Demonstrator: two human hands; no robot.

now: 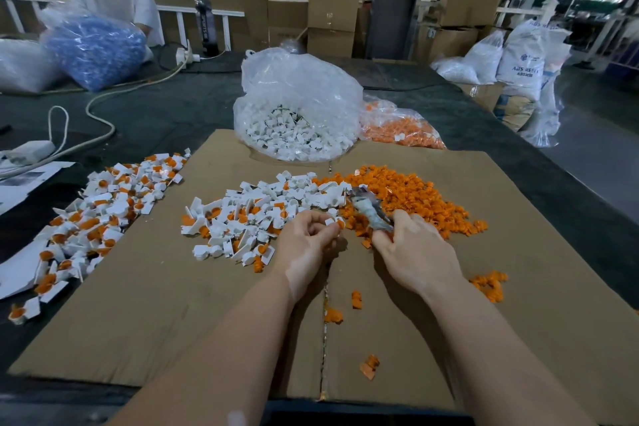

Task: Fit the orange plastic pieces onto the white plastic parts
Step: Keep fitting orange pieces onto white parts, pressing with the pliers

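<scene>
Two hands work at the middle of a cardboard sheet [138, 304] laid on the desk [155, 107]. The left hand [304, 245] has its fingers [323, 230] curled in a pinch around a small white part [332, 221] with an orange piece showing at its edge; whether the orange piece is fully seated cannot be told. The right hand [415, 252] grips a grey wrapped tool [368, 213], its fingers curled around the lower end and its tip pointing toward the piles. Just beyond the left hand lies a pile of loose white parts [262, 207], with some orange pieces mixed in. Just beyond the right hand lies a pile of loose orange pieces [415, 197]. A few orange pieces are scattered on the cardboard near the forearms. At the left edge of the cardboard lies a pile of finished assemblies [103, 207], white with orange fitted. Farther back stand an open bag of white parts [297, 114] and a bag of orange pieces [401, 124]. Judged from the stock, the task is partly done: one sizeable pile is assembled, while both loose piles and both bags remain.
</scene>
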